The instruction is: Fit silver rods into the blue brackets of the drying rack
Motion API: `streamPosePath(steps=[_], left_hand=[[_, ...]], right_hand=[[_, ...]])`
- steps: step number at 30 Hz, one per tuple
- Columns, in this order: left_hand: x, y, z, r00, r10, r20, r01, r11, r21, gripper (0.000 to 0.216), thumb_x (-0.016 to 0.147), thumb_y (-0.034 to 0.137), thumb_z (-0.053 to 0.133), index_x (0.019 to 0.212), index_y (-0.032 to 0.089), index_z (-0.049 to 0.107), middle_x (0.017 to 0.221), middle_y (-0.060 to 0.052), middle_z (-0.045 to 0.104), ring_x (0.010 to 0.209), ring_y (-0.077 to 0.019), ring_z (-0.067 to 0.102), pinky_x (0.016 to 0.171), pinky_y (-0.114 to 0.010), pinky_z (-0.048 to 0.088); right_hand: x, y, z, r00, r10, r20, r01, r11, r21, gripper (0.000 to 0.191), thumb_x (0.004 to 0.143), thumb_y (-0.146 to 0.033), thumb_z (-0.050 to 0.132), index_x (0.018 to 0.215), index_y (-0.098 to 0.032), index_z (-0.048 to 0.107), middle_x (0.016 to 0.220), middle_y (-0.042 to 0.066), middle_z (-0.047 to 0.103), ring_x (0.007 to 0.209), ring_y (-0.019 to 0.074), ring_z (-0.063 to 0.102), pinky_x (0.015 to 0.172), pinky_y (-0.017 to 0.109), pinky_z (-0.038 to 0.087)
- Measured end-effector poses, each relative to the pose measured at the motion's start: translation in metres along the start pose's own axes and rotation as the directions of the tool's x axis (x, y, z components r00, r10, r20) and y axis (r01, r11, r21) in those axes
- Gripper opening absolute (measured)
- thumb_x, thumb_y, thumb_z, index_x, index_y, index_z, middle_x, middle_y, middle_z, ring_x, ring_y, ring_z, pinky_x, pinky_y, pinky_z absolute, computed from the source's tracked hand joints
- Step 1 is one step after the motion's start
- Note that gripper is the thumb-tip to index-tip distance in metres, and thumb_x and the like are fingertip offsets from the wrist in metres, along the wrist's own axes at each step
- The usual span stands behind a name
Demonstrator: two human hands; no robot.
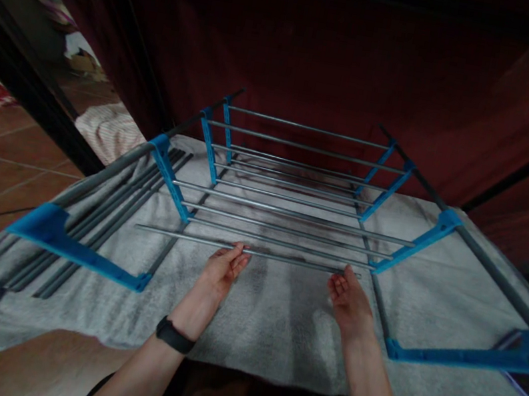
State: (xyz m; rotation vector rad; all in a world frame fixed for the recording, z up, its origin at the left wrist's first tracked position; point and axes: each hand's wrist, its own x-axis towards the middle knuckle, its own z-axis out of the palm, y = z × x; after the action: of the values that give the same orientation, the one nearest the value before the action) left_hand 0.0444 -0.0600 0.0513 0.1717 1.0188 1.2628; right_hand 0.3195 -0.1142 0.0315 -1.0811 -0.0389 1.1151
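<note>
A thin grey metal rod (279, 258) lies crosswise in front of me, pinched by my left hand (226, 267) near its middle and by my right hand (348, 296) close to its right end. Its left end sticks out past the nearer blue bracket's foot. The rod is held over the cloth between the two sides of a rack frame (112, 167) with blue plastic brackets. The nearest left bracket (78, 248) and nearest right bracket (470, 361) have no rods between them. Farther brackets, such as one (171, 179), carry several cross rods (292, 213).
A grey cloth (271, 341) covers the surface under the rack. Several loose dark tubes (102, 225) lie at the left. A phone-like flat object (526, 377) sits under the right bracket. Dark red fabric (319, 52) hangs behind; a striped cloth (111, 128) is at far left.
</note>
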Motion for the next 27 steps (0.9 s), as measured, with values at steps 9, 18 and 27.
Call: streamPosePath(steps=[9,18,27], left_hand=[[-0.001,0.006,0.0,1.0,-0.011,-0.008,0.011,0.999,-0.046,0.017,0.094,0.007,0.06,0.08,0.011,0.068,0.076,-0.008,0.073,0.064,-0.0118,0.069,0.068,-0.023,0.06],[-0.002,-0.015,0.001,0.997,-0.043,0.06,0.045,0.999,-0.023,0.011,0.085,0.01,0.073,0.075,0.012,0.069,0.079,-0.008,0.075,0.069,-0.0141,0.07,0.075,-0.027,0.059],[-0.003,-0.02,0.0,0.998,-0.014,0.064,0.016,0.999,-0.033,0.017,0.082,0.013,0.078,0.071,0.014,0.065,0.08,-0.008,0.075,0.072,-0.0151,0.071,0.081,-0.031,0.059]], right_hand=[[0.003,-0.004,-0.003,0.999,-0.053,-0.008,0.053,0.998,0.019,0.028,0.072,-0.027,0.085,0.068,-0.021,0.058,0.065,-0.005,0.065,0.064,0.0091,0.064,0.076,0.024,0.059],[-0.007,0.016,0.007,0.995,0.041,0.093,-0.041,0.999,-0.005,0.02,0.063,-0.014,0.085,0.071,-0.02,0.068,0.078,-0.001,0.072,0.077,0.013,0.069,0.088,0.031,0.06],[-0.005,0.02,0.001,0.991,0.038,0.126,-0.031,0.998,-0.055,0.018,0.066,-0.016,0.084,0.074,-0.022,0.069,0.08,-0.001,0.072,0.08,0.0145,0.07,0.087,0.032,0.062]])
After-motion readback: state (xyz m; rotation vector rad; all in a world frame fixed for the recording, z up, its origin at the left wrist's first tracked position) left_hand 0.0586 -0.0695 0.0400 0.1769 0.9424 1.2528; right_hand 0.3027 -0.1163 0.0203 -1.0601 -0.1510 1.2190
